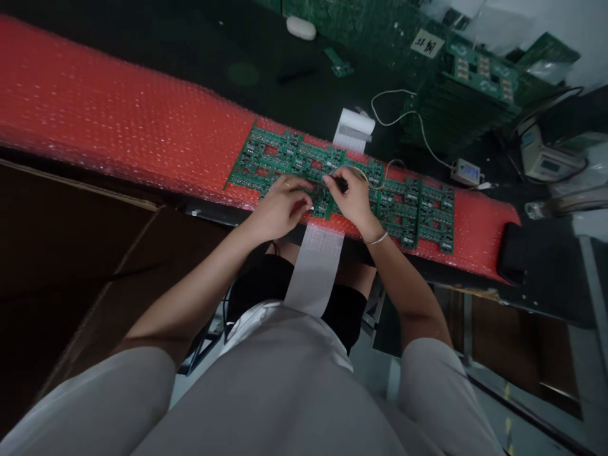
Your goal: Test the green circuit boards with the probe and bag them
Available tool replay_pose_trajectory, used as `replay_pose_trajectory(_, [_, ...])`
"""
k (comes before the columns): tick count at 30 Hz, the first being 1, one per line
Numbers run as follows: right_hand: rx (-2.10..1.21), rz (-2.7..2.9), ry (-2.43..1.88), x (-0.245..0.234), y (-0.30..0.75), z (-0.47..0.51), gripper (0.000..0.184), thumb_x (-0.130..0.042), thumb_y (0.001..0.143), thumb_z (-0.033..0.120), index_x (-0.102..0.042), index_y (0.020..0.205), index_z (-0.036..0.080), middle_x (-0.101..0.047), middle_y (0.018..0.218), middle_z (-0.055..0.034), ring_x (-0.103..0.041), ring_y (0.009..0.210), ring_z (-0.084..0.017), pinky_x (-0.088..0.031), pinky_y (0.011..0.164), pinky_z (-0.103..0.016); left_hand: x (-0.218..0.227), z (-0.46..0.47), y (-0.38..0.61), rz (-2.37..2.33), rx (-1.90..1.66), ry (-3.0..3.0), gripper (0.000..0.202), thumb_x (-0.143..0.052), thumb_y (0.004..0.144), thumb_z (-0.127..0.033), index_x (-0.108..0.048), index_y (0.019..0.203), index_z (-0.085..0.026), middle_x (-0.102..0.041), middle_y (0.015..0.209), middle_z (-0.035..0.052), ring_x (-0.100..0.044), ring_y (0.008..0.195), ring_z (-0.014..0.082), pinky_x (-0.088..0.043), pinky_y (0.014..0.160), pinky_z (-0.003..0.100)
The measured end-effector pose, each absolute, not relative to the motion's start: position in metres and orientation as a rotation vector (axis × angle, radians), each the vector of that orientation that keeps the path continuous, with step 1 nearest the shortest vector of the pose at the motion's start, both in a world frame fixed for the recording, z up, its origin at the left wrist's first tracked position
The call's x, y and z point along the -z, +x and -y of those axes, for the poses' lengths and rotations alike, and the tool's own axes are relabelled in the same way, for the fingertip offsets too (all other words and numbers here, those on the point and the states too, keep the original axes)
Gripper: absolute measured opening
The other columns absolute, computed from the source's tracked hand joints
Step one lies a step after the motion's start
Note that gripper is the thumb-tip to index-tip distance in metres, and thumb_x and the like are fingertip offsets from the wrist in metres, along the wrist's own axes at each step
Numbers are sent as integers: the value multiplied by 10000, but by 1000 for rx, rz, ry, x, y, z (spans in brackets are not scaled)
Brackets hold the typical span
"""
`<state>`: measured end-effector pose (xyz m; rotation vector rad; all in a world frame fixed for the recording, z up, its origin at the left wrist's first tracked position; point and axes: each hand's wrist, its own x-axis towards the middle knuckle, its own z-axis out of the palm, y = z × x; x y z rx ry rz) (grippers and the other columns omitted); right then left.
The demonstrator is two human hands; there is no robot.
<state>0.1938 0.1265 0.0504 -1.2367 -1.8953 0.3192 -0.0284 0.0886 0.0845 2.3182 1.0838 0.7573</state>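
Observation:
A row of joined green circuit boards (pixel 398 209) lies on red bubble wrap. My left hand (pixel 281 208) rests over the boards' front edge, its fingers bent and a gap showing between thumb and forefinger. Just right of it, my right hand (pixel 350 193) is closed in a pinch above the middle boards. Thin wire leads (pixel 363 172), one yellowish, run out from behind its fingers; their tips are hidden. A white paper strip (pixel 351 130) pokes out behind the boards, and a translucent strip (pixel 319 259) hangs in front towards my lap.
The red bubble wrap (pixel 123 107) spans the dark bench. A small meter with a display (pixel 466 172) sits right, on a pale cable. Behind it are stacked circuit boards (pixel 475 95). A white rounded object (pixel 301 28) and a loose board (pixel 338 63) lie at the back.

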Motion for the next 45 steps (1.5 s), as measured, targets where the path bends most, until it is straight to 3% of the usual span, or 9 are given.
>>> replay_pose_trajectory(10, [-344,1903,-1215,-50,193,-127,382,-510,1030,557,-524,815,242,-624,811,-17,-591,800,-185,-485,807,-360,-78,-111,-10,-1117,-542,2488,186,-578,906,-229,-748,857,-173,-648,1204,117,-576,1164,321,-463,1035,518])
replay_pose_trajectory(14, [-367,1894,-1206,-50,192,-127,342,-548,1024,512,-523,810,246,-632,819,-19,-604,819,-190,-493,823,-364,-83,-108,-8,-1191,-510,2533,132,-624,884,-205,-747,919,-170,-664,1224,126,-583,1164,344,-474,976,512])
replay_pose_trajectory(18, [-349,1870,-1199,-50,192,-126,311,-573,1017,479,-531,811,249,-648,820,-16,-613,813,-188,-500,819,-356,-79,-96,-13,-1169,-634,2590,196,-614,964,-242,-743,1104,-195,-715,1253,105,-601,1202,340,-457,993,528])
replay_pose_trajectory(22, [-380,1845,-1204,-53,192,-125,320,-577,1010,496,-554,812,246,-656,809,-14,-620,798,-187,-503,805,-353,-60,-80,-22,-1028,-775,2688,250,-584,1028,-346,-759,1135,-202,-723,1312,98,-607,1268,325,-478,997,502])
replay_pose_trajectory(29, [-533,1883,-1130,-71,188,-135,292,-585,1007,494,-648,877,241,-735,935,-32,-678,896,-195,-536,869,-364,-31,-74,-22,-1040,-973,2690,230,-572,1039,-299,-769,1133,-227,-733,1305,83,-629,1275,300,-504,991,492])
replay_pose_trajectory(36, [-582,2040,-1063,-71,167,-150,179,-568,1017,359,-699,1010,237,-755,1039,-54,-688,1014,-223,-536,967,-403,-26,-72,-22,-1014,-1002,2624,245,-597,1021,-279,-737,1218,-240,-717,1329,105,-606,1310,303,-493,1032,528])
replay_pose_trajectory(41, [-578,2099,-1072,-68,162,-149,163,-551,1014,300,-701,1036,240,-757,1064,-53,-680,1040,-224,-535,980,-404,-26,-64,-20,-1039,-1060,2638,297,-625,1004,-299,-703,1270,-194,-696,1352,140,-591,1326,330,-481,1067,554])
replay_pose_trajectory(45, [-551,2157,-1059,-73,163,-147,153,-542,1017,279,-691,1038,253,-758,1061,-49,-680,1046,-228,-536,984,-415,-30,-50,-23,-1038,-1104,2583,301,-629,996,-258,-679,1291,-219,-682,1369,131,-584,1332,313,-494,1053,532])
